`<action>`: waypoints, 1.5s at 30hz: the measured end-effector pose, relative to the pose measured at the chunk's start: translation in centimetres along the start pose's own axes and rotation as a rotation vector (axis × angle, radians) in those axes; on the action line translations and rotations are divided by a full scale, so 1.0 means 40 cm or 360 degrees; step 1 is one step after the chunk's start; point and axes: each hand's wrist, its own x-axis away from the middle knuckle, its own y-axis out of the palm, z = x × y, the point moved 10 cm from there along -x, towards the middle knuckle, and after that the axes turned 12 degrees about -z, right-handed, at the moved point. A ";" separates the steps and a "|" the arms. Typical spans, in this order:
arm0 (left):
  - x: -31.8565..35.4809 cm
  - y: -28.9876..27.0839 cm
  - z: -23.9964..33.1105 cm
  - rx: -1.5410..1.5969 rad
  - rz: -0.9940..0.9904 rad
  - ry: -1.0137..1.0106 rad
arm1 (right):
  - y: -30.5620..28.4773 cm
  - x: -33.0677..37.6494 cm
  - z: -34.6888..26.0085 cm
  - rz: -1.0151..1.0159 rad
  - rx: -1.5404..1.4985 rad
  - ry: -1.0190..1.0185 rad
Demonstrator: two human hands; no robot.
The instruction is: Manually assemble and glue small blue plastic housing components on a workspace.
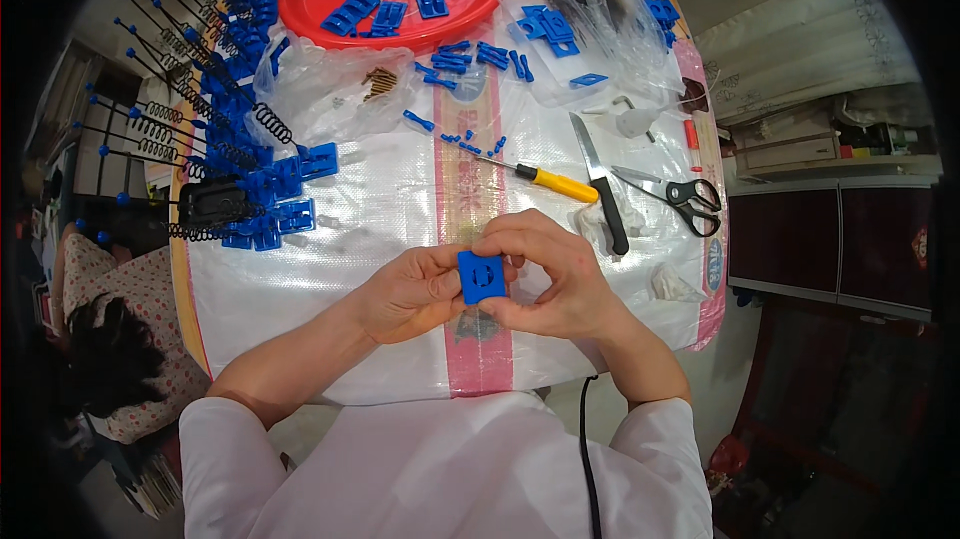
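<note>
Between both hands, above the near middle of the table, is a square blue plastic plate [482, 279] with a round cut-out in its face. My left hand [415, 291] grips its left edge with thumb and fingers. From the other side my right hand [545, 274] pinches its top and lower right edges. Beyond the hands lies a screwdriver [565, 185] with a yellow handle. Small blue pegs [470, 146] are scattered near its tip.
At left stand many blue assemblies [265, 194] with black springs and rods. A red basin [300, 19] holds blue parts. Brass screws [380, 83] lie on a plastic bag. To the right are a knife [606, 204], scissors [690, 201] and a red marker [692, 144].
</note>
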 end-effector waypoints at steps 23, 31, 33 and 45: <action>-0.004 0.020 0.012 -0.0074 -0.0079 0.0043 | 0.002 -0.003 -0.004 -0.0002 0.0076 -0.0023; 0.001 0.010 0.004 -0.0104 -0.0073 0.0050 | 0.006 -0.011 -0.019 -0.0049 0.0062 -0.0020; 0.000 0.010 0.004 -0.0100 -0.0087 0.0055 | 0.007 -0.010 -0.022 -0.0054 0.0065 -0.0021; -0.001 0.011 0.010 -0.0152 -0.0046 0.0029 | 0.010 -0.001 -0.001 -0.0002 0.0031 0.0083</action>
